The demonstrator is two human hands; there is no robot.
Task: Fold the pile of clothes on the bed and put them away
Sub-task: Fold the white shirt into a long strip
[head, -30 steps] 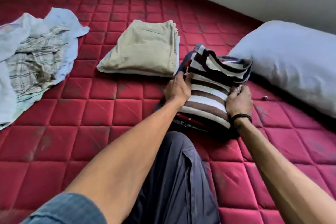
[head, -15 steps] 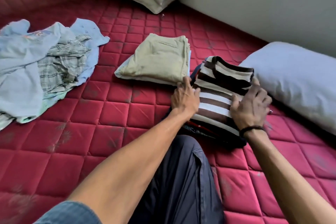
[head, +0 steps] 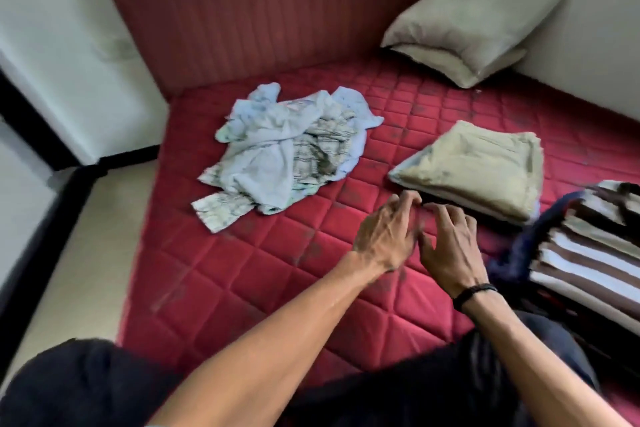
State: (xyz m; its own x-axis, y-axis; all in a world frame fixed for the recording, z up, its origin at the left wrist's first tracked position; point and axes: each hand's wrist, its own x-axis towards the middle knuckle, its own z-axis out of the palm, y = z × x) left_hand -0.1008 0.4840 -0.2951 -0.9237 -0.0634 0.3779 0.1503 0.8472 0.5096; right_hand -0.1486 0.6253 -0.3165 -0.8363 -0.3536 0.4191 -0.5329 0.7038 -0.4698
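The red quilted bed (head: 242,274) fills most of the view, its padded headboard (head: 277,10) standing along the far edge. Two stacked beige pillows (head: 460,35) sit in the far right corner against the wall. Near the far left part of the bed lies the unfolded pile of clothes (head: 287,152), pale blue fabric tangled with a checked garment, one sleeve trailing toward the left edge. To its right, well apart from it, rests a folded khaki garment (head: 478,166). At the right edge sits a folded striped garment (head: 588,253) in brown, white and black, atop something dark blue. Both hands hover side by side over the middle of the bed, just short of the khaki fold. The left hand (head: 384,239) and the right hand (head: 450,246), a black band (head: 472,293) on its wrist, hold nothing, fingers loosely spread.
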